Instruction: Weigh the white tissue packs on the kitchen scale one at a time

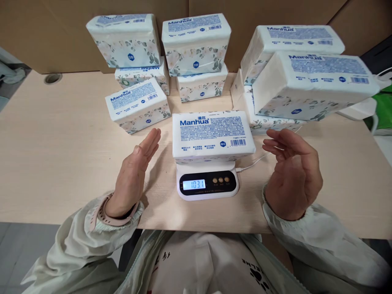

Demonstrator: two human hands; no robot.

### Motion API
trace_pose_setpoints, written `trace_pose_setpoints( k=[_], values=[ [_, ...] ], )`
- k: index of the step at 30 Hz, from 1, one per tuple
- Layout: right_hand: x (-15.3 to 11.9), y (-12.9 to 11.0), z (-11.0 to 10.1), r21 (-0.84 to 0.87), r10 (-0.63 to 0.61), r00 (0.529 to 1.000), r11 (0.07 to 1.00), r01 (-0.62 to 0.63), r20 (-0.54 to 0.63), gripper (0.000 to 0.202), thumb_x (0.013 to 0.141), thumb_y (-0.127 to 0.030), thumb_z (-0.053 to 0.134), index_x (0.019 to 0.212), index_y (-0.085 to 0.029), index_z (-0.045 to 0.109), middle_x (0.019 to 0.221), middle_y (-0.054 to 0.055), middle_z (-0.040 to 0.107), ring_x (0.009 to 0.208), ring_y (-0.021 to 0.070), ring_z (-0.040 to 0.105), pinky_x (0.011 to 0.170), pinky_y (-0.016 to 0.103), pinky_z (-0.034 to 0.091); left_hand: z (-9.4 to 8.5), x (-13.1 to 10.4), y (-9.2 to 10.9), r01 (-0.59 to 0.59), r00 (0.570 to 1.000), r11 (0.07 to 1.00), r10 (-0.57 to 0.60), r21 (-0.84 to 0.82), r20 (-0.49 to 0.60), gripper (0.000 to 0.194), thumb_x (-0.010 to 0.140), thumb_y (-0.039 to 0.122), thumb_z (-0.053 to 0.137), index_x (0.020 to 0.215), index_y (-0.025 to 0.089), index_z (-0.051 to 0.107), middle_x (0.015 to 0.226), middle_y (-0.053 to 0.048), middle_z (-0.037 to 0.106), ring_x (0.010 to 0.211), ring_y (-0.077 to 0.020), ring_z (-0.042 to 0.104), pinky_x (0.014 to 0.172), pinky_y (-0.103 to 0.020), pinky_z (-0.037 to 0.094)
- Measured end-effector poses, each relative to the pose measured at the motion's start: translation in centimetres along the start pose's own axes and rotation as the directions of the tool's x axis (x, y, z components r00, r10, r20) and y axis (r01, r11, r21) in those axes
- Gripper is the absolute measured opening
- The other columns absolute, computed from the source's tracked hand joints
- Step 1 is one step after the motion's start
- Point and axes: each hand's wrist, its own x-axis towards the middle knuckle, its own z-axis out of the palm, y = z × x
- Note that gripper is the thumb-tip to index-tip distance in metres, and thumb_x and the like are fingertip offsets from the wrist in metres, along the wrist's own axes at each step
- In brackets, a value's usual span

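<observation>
A white tissue pack [212, 134] with blue Manhua print lies flat on a small white digital scale [208, 185]. The scale's lit display reads 103.1, with several round buttons beside it. My left hand [134, 171] is held on edge to the left of the pack, fingers stretched out, apart from it. To the right, my right hand [290, 171] hovers with its palm facing the pack and fingers extended, touching nothing. Neither hand holds anything. The scale's platform is mostly covered by the pack.
More tissue packs stand behind: a left stack [125, 41] with a loose pack [139, 106] in front, a middle stack [196, 45], and a right stack [315, 85]. A white cable [252, 163] runs from the scale. Cardboard [214, 6] backs the wooden table [61, 163].
</observation>
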Motion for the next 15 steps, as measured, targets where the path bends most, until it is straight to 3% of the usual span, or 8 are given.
trace_pose_setpoints(
  k=[15],
  values=[
    [0.08, -0.5, -0.41, -0.047, 0.016, 0.999, 0.999, -0.015, 0.034, 0.04, 0.104, -0.044, 0.053, 0.135, -0.036, 0.077, 0.129, 0.008, 0.081, 0.114, 0.0303, 0.079, 0.1, 0.056, 0.065, 0.03, -0.02, -0.03, 0.003, 1.0, 1.0, -0.003, 0.014, 0.001, 0.059, 0.111, 0.066, 0.04, 0.156, 0.033, 0.062, 0.17, -0.001, 0.05, 0.165, -0.0294, 0.038, 0.142, -0.056, 0.025]
  ],
)
